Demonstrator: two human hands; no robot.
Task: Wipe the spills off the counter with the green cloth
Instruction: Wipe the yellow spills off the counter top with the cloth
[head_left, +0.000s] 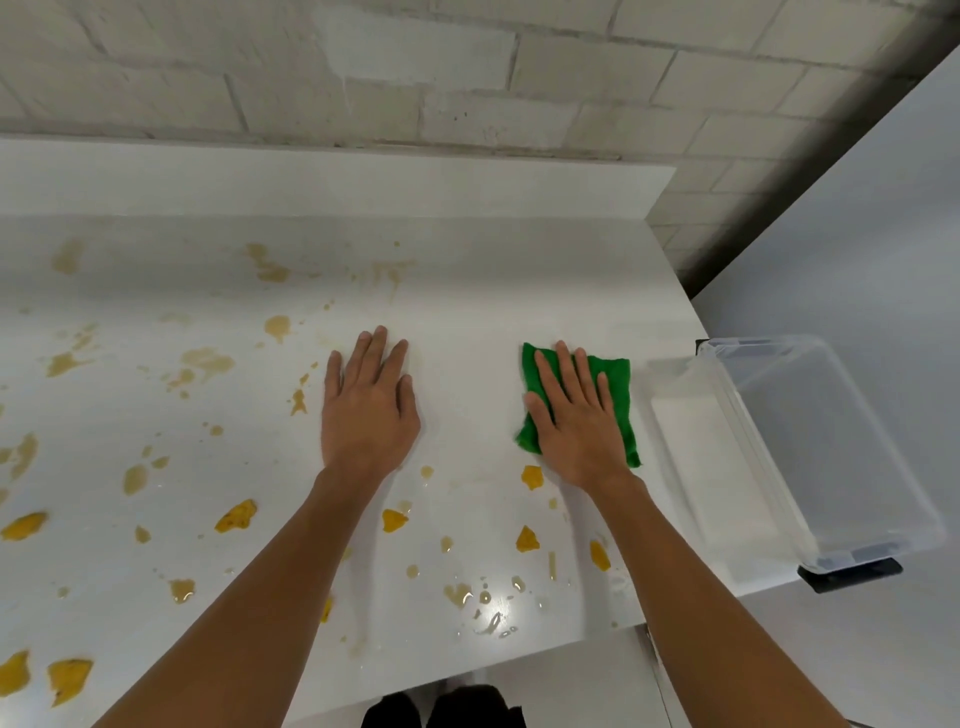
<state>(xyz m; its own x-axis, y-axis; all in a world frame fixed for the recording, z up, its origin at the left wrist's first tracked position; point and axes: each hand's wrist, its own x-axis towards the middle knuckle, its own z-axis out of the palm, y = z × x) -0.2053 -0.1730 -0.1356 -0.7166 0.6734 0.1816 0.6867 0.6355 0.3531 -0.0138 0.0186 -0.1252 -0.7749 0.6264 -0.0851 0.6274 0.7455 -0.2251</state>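
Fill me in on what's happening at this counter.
A person is wiping up spills. The right hand lies flat on the green cloth near the counter's right end; the left hand rests flat on bare counter. Yellow-brown spills still dot most of the surface. A clear plastic bin sits at the right edge.

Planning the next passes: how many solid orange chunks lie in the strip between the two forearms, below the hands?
3: one chunk just below the green cloth beside the right hand, one near the left forearm, one lower down. The arms may hide more.
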